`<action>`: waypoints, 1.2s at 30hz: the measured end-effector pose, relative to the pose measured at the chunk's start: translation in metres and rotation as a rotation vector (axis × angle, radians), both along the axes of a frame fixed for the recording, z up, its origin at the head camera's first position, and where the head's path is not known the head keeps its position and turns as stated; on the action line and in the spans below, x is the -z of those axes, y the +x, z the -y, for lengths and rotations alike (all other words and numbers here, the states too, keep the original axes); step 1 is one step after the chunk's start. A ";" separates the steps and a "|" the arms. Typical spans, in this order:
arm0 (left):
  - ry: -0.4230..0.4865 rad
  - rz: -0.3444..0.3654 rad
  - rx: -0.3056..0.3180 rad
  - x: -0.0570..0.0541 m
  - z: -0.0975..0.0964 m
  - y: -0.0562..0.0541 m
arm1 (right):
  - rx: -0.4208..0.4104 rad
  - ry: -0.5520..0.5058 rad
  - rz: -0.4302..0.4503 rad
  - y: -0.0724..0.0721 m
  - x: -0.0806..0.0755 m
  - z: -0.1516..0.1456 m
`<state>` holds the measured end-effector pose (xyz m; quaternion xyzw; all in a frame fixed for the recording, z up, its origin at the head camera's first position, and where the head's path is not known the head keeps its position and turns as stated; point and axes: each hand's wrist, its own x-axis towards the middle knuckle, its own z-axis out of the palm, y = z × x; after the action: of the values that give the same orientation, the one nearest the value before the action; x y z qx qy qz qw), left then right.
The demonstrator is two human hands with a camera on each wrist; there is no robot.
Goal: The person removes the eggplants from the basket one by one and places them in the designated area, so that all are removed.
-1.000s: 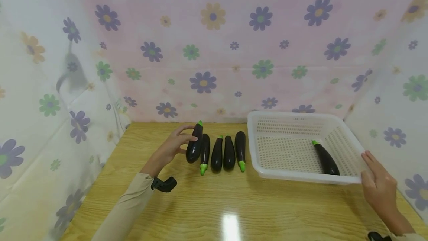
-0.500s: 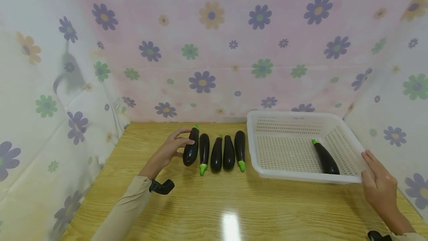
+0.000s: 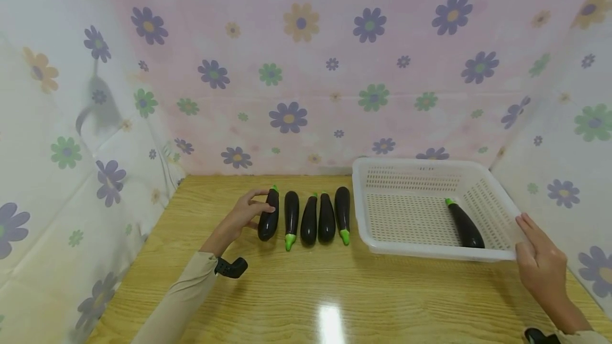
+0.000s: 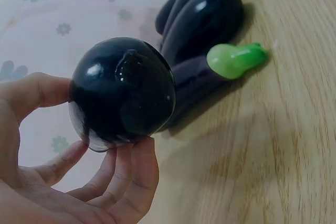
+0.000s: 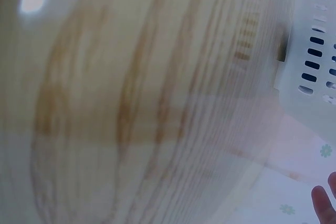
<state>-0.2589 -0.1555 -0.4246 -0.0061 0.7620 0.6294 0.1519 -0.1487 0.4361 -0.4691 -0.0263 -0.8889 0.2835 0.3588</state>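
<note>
In the head view my left hand [image 3: 244,212] holds a dark purple eggplant [image 3: 269,222], its green stem pointing to the back. The left wrist view looks at the glossy rounded end of this eggplant [image 4: 123,95], with thumb and fingers around it. Just right of it, several more eggplants [image 3: 291,211] lie side by side on the table, some with stems to the front. My right hand [image 3: 543,267] grips the right front corner of a white plastic basket [image 3: 430,251]. One eggplant [image 3: 465,227] lies inside, near the right wall.
The wood-grain table [image 3: 296,291] stretches in front of the row and the basket. A flower-print cloth [image 3: 306,68] hangs behind and at both sides. In the right wrist view the slotted basket wall [image 5: 315,51] shows at the right edge.
My left hand has moved the held eggplant left and slightly nearer and lower, widening the gap to the row. My right hand stays on the basket.
</note>
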 end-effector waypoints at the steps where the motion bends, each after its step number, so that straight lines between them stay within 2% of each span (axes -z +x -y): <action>1: -0.003 0.002 0.001 0.001 0.000 0.000 | 0.001 -0.001 0.000 0.000 0.000 0.000; 13: -0.042 0.000 0.003 0.012 0.001 -0.005 | -0.005 0.007 0.004 0.001 0.003 -0.003; 21: -0.112 -0.008 -0.013 0.023 0.001 -0.007 | -0.021 0.004 -0.018 0.000 0.003 -0.002; 22: -0.119 -0.008 -0.006 0.020 0.000 -0.005 | -0.025 0.003 -0.022 0.000 0.003 -0.001; 25: -0.142 -0.019 0.006 0.023 -0.001 -0.006 | -0.035 0.000 -0.033 0.000 0.003 0.000; 28: -0.168 -0.025 -0.004 0.026 -0.001 -0.007 | -0.034 0.004 -0.031 0.000 0.003 0.000; 29: -0.179 -0.036 -0.009 0.031 -0.001 -0.009 | -0.032 0.003 -0.030 0.000 0.003 0.000; 36: -0.200 -0.041 -0.043 0.037 -0.006 -0.011 | -0.013 0.003 -0.010 0.001 0.003 -0.001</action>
<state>-0.2701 -0.1499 -0.4611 -0.0249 0.8237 0.5533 0.1214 -0.1475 0.4369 -0.4724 -0.0188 -0.8877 0.2848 0.3613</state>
